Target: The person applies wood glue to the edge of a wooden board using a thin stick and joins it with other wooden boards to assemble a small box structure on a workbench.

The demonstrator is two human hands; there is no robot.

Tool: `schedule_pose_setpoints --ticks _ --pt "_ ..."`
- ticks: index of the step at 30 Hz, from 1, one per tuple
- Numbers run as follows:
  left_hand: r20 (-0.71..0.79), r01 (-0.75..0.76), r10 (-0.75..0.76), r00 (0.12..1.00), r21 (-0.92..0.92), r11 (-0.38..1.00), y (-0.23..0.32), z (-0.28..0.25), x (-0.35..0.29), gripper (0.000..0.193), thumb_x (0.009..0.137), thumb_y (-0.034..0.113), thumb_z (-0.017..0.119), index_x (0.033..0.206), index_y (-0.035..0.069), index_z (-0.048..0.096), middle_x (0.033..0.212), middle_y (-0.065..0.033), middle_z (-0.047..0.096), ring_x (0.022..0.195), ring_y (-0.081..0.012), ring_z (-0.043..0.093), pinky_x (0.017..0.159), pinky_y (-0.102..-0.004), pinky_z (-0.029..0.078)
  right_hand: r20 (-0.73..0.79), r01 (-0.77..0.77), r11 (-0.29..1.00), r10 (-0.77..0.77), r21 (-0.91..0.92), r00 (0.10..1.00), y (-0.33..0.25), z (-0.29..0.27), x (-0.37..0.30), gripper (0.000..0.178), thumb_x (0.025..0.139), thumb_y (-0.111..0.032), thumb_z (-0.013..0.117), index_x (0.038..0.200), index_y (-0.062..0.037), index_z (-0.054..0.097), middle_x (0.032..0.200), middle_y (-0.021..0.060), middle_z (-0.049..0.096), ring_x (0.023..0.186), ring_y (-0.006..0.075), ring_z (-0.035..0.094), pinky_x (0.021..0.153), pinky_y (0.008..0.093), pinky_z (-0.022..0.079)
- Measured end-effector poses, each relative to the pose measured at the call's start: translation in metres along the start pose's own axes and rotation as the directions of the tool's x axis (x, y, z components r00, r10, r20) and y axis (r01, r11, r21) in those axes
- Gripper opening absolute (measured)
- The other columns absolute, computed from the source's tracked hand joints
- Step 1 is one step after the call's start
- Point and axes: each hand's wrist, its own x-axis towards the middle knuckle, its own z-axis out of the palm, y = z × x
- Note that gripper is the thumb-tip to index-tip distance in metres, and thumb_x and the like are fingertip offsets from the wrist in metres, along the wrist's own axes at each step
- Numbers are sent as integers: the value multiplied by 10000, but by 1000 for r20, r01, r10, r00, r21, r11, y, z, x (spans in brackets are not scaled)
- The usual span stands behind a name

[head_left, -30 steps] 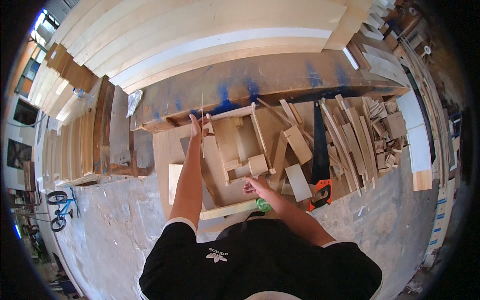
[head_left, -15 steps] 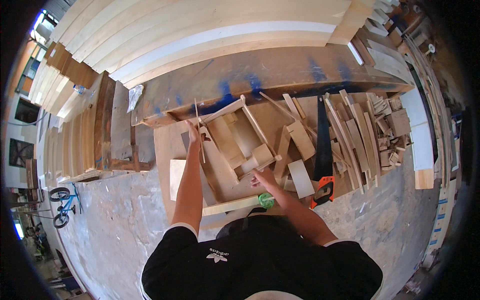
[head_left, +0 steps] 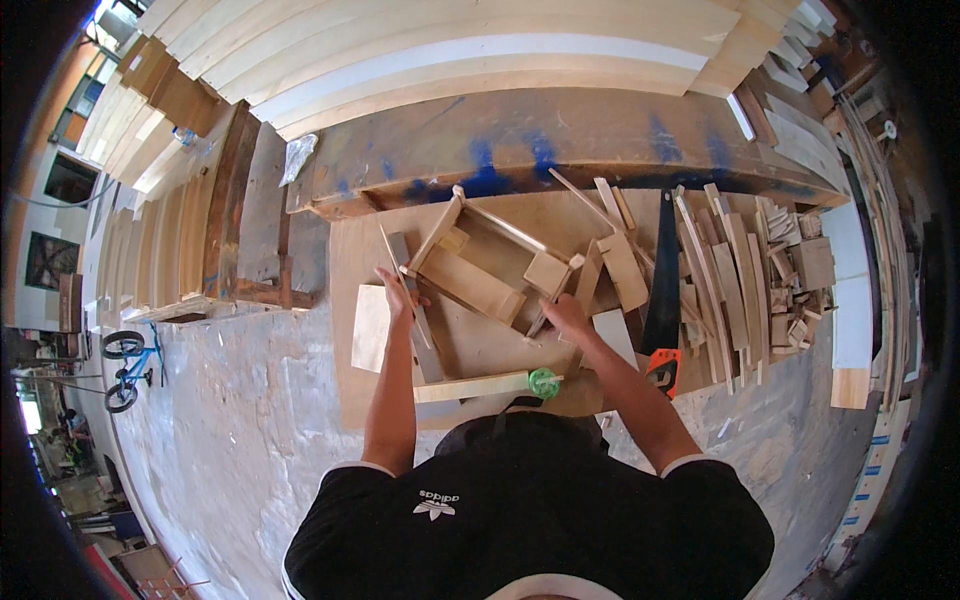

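A rectangular wooden frame [head_left: 500, 226] lies at a slant on the plywood sheet, with a flat board [head_left: 470, 280] and a small wood block [head_left: 547, 273] inside its outline. My right hand [head_left: 568, 318] is closed around the frame's near right end. At the frame's left corner, my left hand [head_left: 398, 294] has its fingers wrapped round a thin wooden strip [head_left: 421, 325]; part of its grip is hidden. A grey board [head_left: 400, 248] lies behind that strip. Nearer to me, a green tape roll [head_left: 543, 383] rests by the end of a pale wooden bar [head_left: 470, 388].
To the right lies a handsaw [head_left: 662, 270] with an orange and black handle. Beyond it are long wooden strips [head_left: 710, 290] and a heap of offcuts [head_left: 795, 265]. A blue-stained bench [head_left: 420, 140] bearing stacked boards [head_left: 480, 75] runs along the far side. The plywood sheet [head_left: 345, 240] lies under the pieces.
The frame has turned counter-clockwise, its right end swinging away from me. My right hand has closed on that end. The left hand and the thin strip have come nearer to me.
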Motion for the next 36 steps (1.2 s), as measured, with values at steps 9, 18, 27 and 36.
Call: schedule_pose_setpoints --ticks 9,18,27,36 --pt "-128 76 -70 989 43 996 -26 0 -74 846 869 764 147 1172 113 594 541 -60 410 359 -183 356 346 -325 364 109 -213 912 186 351 976 30 -34 64 380 827 -325 549 913 37 628 780 171 652 661 275 648 576 383 541" --pt "-301 -78 -6 954 -269 960 -8 -17 -136 747 779 812 406 927 92 540 812 -36 520 431 -120 345 402 -313 330 -108 74 858 -22 508 994 -28 -82 12 237 883 -248 530 1026 -76 610 847 53 628 677 125 618 545 259 513" --pt "-132 -160 101 986 -592 790 -41 62 -179 569 875 654 470 788 92 464 656 -36 442 572 -197 495 583 -333 453 75 669 733 -665 -126 743 -110 -2 -147 244 802 -169 649 1025 -71 632 926 115 655 869 248 616 804 366 474" --pt "85 -139 157 984 -184 973 -64 48 -170 383 867 296 702 966 -57 591 871 -75 602 787 -130 619 726 -258 537 34 544 660 -619 -518 784 -65 -21 -97 160 766 -106 667 918 -123 717 855 38 694 910 211 580 864 406 374"
